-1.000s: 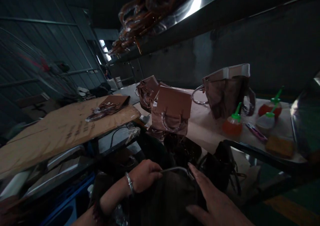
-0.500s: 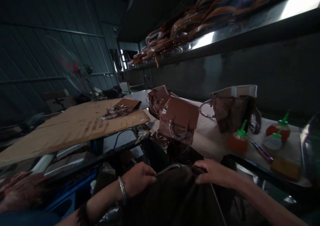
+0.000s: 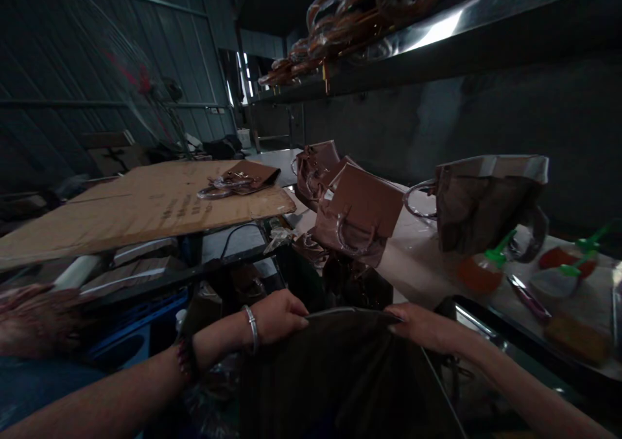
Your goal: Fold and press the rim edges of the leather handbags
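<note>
A dark brown bag-like piece with a thin pale edge fills the bottom centre. At its upper left edge my left hand, with a silver bangle at the wrist, pinches the rim. My right hand grips the same rim at the upper right. The rim curves between both hands. Beyond them, a brown handbag with wrapped handles leans on the light worktable. Another brown bag stands open to the right.
Bottles with green nozzles, a pink-handled tool and a brown block lie at right. Cardboard at left bears a flat bag. Another person's hair shows lower left. Wrapped handles fill the shelf above.
The camera view has shifted, so the shelf sits higher and the right-hand bag further right. Both hands still hold the rim, which looks more evenly spread between them.
</note>
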`<state>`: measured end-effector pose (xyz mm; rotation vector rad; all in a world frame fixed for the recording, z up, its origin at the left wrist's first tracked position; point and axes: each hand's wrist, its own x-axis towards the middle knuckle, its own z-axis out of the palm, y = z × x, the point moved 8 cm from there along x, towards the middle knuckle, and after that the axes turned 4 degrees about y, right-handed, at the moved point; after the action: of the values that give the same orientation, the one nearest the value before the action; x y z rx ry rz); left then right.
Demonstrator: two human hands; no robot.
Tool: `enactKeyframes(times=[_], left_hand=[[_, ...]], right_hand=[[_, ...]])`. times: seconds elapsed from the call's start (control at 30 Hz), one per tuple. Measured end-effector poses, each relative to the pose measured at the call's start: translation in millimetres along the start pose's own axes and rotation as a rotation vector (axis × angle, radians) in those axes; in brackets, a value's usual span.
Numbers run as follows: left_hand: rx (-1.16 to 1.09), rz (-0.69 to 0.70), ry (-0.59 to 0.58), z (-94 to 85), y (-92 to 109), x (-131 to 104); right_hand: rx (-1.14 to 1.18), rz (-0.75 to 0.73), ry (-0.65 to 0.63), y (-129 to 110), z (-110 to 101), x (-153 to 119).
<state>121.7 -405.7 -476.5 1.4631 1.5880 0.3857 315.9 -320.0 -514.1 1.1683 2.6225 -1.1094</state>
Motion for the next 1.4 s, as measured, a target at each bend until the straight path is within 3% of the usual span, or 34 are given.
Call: enactKeyframes(times=[0.1,0.2,0.3,0.4,0.63,0.97,1.4], left_hand=[[-0.023,-0.014,-0.012,-2.0,0,5],[-0.044,-0.016,-0.038,-4.0,-3,6],[-0.089,-0.028,-0.073,-4.5,-6,5],[-0.123,-0.041,-0.091,-5.6,-9,4],[-0.155,-0.067,-0.09,-10.3,-18,6],[-0.237,-0.124,-0.125,-6.9,-26,9],[-0.189,-0.117,-0.137,-5.7,-21,6]], right_hand=[[-0.182,-0.004,0.225,-16,-10,-10],[-0.345,-0.221,0.444,-66,-16,-23],[-0.423,-0.388,0.473,-110,-10,-19],[-0.452,-0.422,0.489,-128,-5,-6],[-0.393,-0.378,0.536,-127,2,10],[-0.588,-0.319,0.636,-130,6,15],[-0.461,-0.373,0.704,-128,5,11]])
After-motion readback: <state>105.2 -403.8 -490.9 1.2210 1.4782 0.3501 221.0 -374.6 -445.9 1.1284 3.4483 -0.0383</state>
